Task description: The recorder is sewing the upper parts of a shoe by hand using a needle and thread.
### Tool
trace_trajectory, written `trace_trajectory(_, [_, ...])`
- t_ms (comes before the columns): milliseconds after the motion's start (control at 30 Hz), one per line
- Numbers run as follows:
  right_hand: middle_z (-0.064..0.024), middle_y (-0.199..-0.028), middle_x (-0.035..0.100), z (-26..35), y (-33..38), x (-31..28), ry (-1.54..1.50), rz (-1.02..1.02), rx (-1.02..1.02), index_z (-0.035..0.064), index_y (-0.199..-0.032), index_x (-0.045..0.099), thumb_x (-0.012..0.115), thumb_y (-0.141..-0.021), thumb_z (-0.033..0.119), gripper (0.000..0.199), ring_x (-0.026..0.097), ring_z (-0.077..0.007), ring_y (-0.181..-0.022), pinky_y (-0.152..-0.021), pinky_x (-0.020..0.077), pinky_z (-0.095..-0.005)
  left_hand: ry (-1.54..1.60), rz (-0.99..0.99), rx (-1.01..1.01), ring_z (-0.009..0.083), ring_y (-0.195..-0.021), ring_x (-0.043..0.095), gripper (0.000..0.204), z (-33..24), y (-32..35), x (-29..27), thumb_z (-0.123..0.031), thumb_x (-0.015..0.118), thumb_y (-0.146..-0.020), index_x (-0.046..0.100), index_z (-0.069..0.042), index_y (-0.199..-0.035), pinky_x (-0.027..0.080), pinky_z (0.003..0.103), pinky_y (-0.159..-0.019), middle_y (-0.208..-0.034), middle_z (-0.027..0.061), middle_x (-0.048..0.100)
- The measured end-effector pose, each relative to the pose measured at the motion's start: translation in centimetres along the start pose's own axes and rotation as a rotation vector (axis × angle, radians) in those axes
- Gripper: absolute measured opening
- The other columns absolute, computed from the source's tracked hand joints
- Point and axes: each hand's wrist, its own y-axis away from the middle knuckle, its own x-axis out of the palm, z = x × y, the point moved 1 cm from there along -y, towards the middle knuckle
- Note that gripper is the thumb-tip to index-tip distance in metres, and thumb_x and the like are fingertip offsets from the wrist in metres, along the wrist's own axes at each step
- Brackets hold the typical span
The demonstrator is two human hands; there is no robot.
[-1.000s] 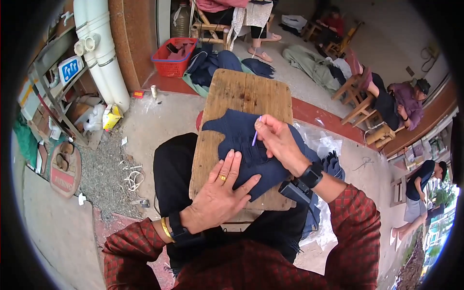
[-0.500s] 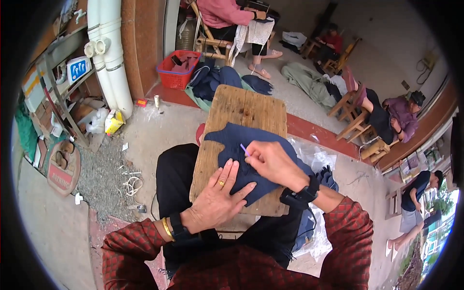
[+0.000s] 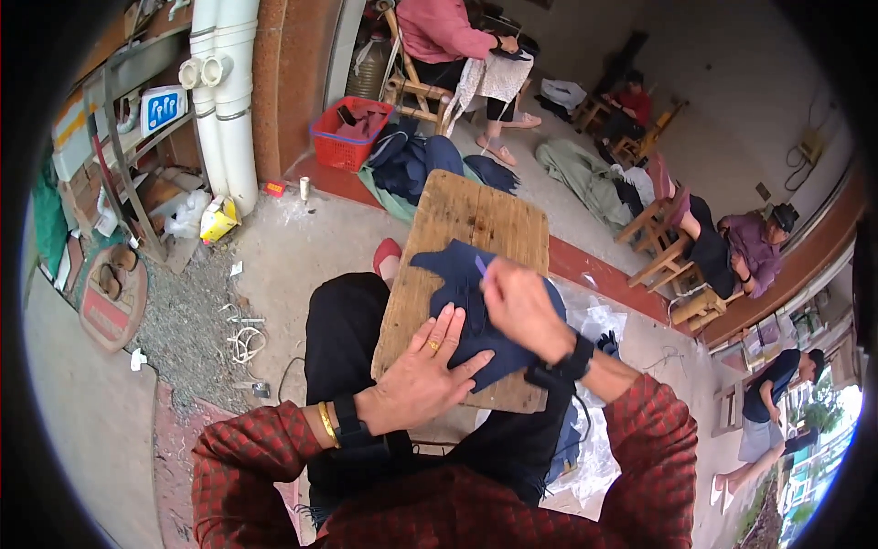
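Observation:
A piece of dark navy cloth [image 3: 501, 364] lies on a worn wooden stool top [image 3: 489, 206] in front of me. My left hand [image 3: 430, 361] rests flat on the cloth's near-left part, fingers spread, a gold ring on one. My right hand [image 3: 523, 306] is closed around a slim purple tool [image 3: 480, 264], whose exact kind I cannot make out. Its purple end sticks up past my fingers; the end toward the cloth is hidden by my hand. Creases or seam lines show in the cloth between my hands.
A red basket [image 3: 346, 137] and dark cloth heaps [image 3: 416, 160] lie beyond the stool. Clear plastic [image 3: 594, 462] with dark pieces is on the floor at right. Several people sit or stand around. White pipes [image 3: 224, 110] and a cluttered shelf [image 3: 137, 137] are at left.
My right hand has shifted slightly away from me over the cloth, and the purple tool tilts differently. My left hand keeps its place on the cloth. The whole view has shifted a little.

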Motion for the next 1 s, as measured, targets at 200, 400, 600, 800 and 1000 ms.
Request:
trace_trajectory(200, [-0.0255,-0.075,0.066,-1.2,-4.0,0.1,-0.201,0.170,0.309,-0.0048,-0.095,0.064,0.065,-0.092,0.014,0.019,0.067,-0.0410,-0.068,-0.062,0.0518,-0.0462,0.020,0.035,0.024,0.0501,-0.150,0.024,0.055,0.3,-0.2,-0.1,-0.034,0.064,-0.095,0.054,-0.019,-0.148,0.023,0.055,-0.120,-0.157,0.0369,0.028])
trace_trajectory(400, [-0.0021,-0.079,0.060,-1.8,-4.3,-0.3,-0.539,0.597,0.301,-0.0001,-0.099,0.061,0.063,-0.101,0.028,0.029,0.055,-0.0084,-0.055,-0.049,0.0463,-0.0255,0.187,0.088,0.105,0.0438,-0.154,0.022,0.050,2.4,-0.7,-0.9,-0.025,0.066,-0.091,0.062,-0.025,-0.141,0.021,0.055,-0.121,-0.163,0.0288,0.027])
trace_trajectory(600, [0.0021,-0.079,0.059,-2.9,0.3,-2.3,-0.696,0.444,0.424,0.0042,-0.093,0.059,0.063,-0.103,0.025,0.024,0.053,-0.0042,-0.061,-0.050,0.0455,-0.0213,0.184,0.134,0.101,0.0382,-0.154,0.025,0.049,6.4,-1.7,-4.0,0.003,0.061,-0.075,0.075,-0.020,-0.116,0.027,0.058,-0.117,-0.159,0.0137,0.044])
trace_trajectory(800, [0.0005,-0.082,0.062,-2.7,3.6,-2.4,-0.880,0.311,0.495,0.0032,-0.096,0.062,0.065,-0.102,0.026,0.024,0.053,-0.0055,-0.063,-0.050,0.0478,-0.0224,0.420,-0.109,-0.079,0.0336,-0.113,0.066,0.034,3.4,-5.0,-3.6,0.004,0.063,-0.082,0.071,-0.003,-0.115,0.052,0.042,-0.095,-0.123,0.0154,0.069])
trace_trajectory(1000, [0.0022,-0.082,0.062,-2.8,5.2,-3.6,-0.882,0.252,0.461,0.0040,-0.098,0.062,0.065,-0.102,0.023,0.020,0.055,-0.0034,-0.065,-0.051,0.0465,-0.0208,0.546,0.041,-0.110,0.0384,-0.106,0.062,0.042,1.3,-7.8,-1.1,-0.013,0.081,-0.080,0.067,0.003,-0.117,0.050,0.045,-0.091,-0.116,0.0182,0.063])
